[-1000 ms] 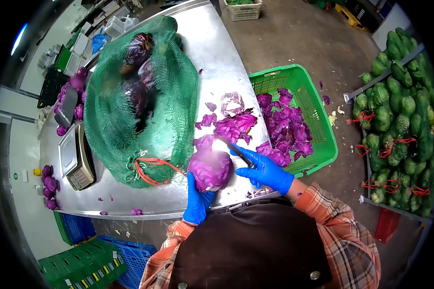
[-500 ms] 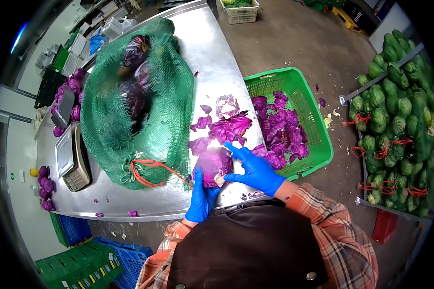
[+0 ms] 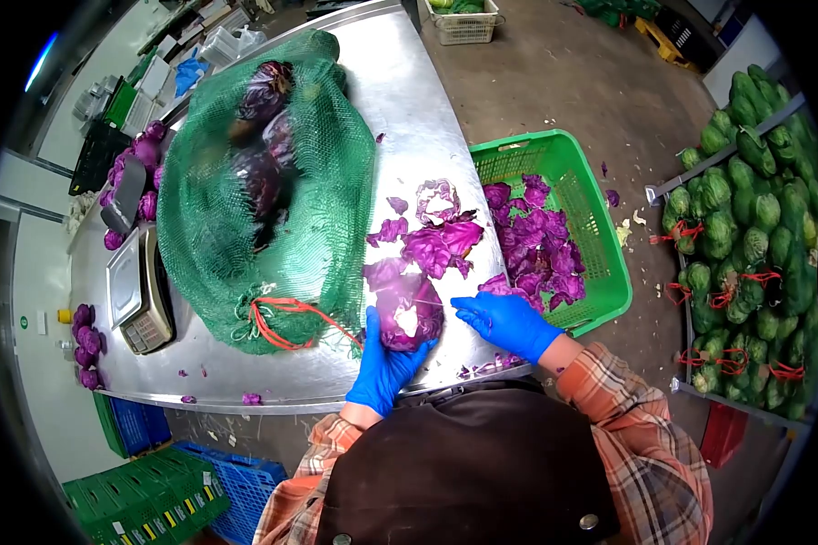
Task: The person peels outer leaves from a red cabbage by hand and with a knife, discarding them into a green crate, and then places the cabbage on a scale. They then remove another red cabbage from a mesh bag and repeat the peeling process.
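Observation:
A red cabbage (image 3: 400, 313) with a pale patch on its upper side rests at the table's near edge. My left hand (image 3: 384, 363), in a blue glove, cups it from the left and below. Just right of the cabbage, apart from it, is my right hand (image 3: 509, 324), also gloved, its fingers curled closed. A thin pale line runs from those fingers toward the cabbage; whether it is a blade I cannot make out. Loose purple leaves (image 3: 441, 247) and a pale-ribbed leaf piece (image 3: 437, 201) lie beyond the cabbage.
A green crate (image 3: 616, 272) of purple leaves stands right of the steel table (image 3: 409, 109). A green mesh sack (image 3: 336, 218) of red cabbages fills the table's middle, with a scale (image 3: 141, 304) left of it. Netted green vegetables (image 3: 745, 236) are stacked at far right.
My right hand has drawn back to the right off the cabbage, and its spread fingers have curled. The cabbage has turned, bringing the pale patch to its upper side. My left hand keeps hold.

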`<state>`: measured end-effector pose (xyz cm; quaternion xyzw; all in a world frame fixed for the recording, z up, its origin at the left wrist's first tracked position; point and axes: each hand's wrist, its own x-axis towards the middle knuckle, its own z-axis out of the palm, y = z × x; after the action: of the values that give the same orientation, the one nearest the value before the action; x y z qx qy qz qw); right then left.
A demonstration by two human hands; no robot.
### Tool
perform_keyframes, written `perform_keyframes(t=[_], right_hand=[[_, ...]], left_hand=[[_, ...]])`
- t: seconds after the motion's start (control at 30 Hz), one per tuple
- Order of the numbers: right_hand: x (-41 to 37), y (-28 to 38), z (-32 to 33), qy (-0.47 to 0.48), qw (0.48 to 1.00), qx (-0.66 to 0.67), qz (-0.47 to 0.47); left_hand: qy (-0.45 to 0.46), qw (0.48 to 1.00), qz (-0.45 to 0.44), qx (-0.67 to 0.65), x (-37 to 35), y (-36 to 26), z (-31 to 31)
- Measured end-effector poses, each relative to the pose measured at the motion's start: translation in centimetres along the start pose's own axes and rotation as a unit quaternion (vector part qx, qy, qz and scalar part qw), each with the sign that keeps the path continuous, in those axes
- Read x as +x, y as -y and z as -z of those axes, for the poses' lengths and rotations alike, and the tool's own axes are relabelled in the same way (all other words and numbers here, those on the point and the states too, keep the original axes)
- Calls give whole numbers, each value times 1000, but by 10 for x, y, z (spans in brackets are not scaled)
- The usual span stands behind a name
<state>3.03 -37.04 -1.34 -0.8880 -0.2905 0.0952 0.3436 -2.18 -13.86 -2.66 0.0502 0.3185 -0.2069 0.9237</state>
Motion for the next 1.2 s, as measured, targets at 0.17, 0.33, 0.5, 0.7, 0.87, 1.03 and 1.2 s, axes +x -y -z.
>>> perform_keyframes(t=[0.17, 0.33, 0.5, 0.7, 0.87, 1.03, 1.2], right_hand=[[33, -13, 40, -72, 880, 394, -255], [13, 13, 38, 36, 999, 8, 4], [0, 29, 31, 95, 995, -28, -11], [6, 24, 21, 74, 997, -17, -31], [25, -14, 29, -2, 991, -18, -132], [30, -6, 36, -19, 990, 101, -97], [46, 4, -2, -36, 978, 203, -10]], left_hand=[[-11, 992, -38, 121, -10, 9, -12], [-29, 999, 14, 4, 2, -4, 4], [-52, 998, -1, -37, -3, 4, -3], [-54, 998, -16, -35, -2, 6, -2], [-40, 995, -65, 61, -3, 19, -8], [-34, 998, -19, 57, -4, 8, -9], [7, 978, -39, 207, -21, 6, -25]])
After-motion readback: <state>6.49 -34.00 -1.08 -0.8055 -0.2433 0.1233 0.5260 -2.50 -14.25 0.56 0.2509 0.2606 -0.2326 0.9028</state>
